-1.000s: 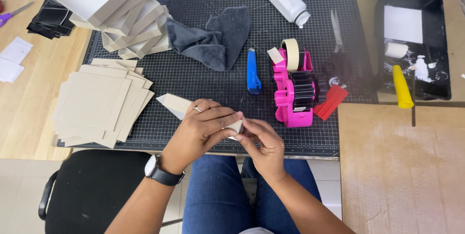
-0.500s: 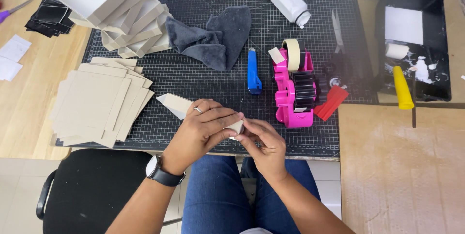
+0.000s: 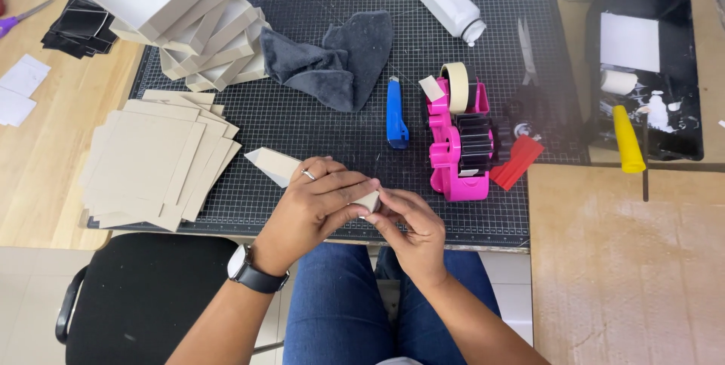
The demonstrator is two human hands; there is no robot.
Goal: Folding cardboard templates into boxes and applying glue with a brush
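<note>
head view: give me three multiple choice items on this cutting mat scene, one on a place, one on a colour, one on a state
1. Where does the blue utility knife lie?
A. Just left of the pink tape dispenser
B. On the stack of flat boards
C. In the black tray

2. What colour is the crumpled cloth?
A. White
B. Dark grey
C. Yellow

3. How is the folded cardboard piece being handled?
A. It lies untouched on the mat
B. Both hands pinch one end of it
C. Only one hand holds it

Answers:
1 A: the knife lies on the mat right beside the dispenser's left side.
2 B: the cloth is dark grey against the gridded mat.
3 B: left hand and right hand meet at its near end.
</note>
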